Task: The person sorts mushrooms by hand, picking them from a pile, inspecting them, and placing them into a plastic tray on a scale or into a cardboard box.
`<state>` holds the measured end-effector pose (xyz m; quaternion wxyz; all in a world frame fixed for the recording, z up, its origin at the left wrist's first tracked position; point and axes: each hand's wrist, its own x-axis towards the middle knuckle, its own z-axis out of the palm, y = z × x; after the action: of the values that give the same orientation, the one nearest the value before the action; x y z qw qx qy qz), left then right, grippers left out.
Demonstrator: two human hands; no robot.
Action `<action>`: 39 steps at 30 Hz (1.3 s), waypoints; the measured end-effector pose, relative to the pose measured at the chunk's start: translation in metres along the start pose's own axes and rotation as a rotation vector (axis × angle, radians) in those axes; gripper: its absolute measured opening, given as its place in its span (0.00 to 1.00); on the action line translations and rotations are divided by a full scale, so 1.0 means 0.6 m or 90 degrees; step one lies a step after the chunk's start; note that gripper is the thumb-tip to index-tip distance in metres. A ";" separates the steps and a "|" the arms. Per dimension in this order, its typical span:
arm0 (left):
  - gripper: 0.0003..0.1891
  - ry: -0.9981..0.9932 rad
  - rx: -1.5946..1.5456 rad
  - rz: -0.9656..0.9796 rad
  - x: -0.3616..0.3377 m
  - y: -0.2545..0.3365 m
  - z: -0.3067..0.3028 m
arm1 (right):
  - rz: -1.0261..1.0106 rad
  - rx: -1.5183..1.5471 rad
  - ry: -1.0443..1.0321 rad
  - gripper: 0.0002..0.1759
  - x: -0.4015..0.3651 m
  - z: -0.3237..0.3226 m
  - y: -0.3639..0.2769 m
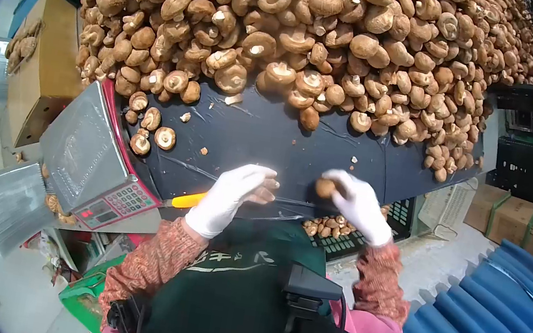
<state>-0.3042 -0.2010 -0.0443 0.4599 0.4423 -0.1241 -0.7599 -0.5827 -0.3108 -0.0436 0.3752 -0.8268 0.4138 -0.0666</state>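
Both of my hands wear white gloves above a dark work surface [269, 146]. My right hand [358, 206] grips a brown shiitake mushroom [325, 188] between thumb and fingers, slightly blurred. Fingers loosely extended and holding nothing, my left hand [232, 196] hovers to the left of it. Beside the left wrist lies a tool with a yellow handle [188, 200], its other end pointing toward the scale. Beyond both hands rises a large heap of shiitake mushrooms [314, 29]. A green plastic crate [346, 244] with small pale-brown pieces sits below my right hand.
A weighing scale [113, 202] with a keypad stands at the left, several mushrooms [164, 138] near it. Left of the heap is a cardboard box [49, 75]. Strapped cartons [513, 221] and blue corrugated material [485, 316] are at right; clear plastic bags [9, 204] at lower left.
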 end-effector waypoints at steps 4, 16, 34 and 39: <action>0.19 0.037 0.028 0.010 0.019 -0.007 0.001 | 0.206 -0.366 -0.276 0.25 -0.089 -0.077 0.027; 0.19 0.104 0.090 0.004 0.002 -0.008 0.032 | 0.089 0.008 0.204 0.19 0.156 0.063 0.023; 0.17 0.118 0.074 0.012 0.009 -0.027 0.012 | -0.278 -0.262 0.331 0.13 0.244 0.070 0.009; 0.16 0.121 0.012 0.046 0.015 -0.043 -0.011 | 0.208 0.571 0.080 0.19 0.190 0.030 0.006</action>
<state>-0.3158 -0.1928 -0.0682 0.4926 0.5121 -0.1033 -0.6960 -0.5032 -0.3858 -0.0819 0.6747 -0.5019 0.4905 -0.2288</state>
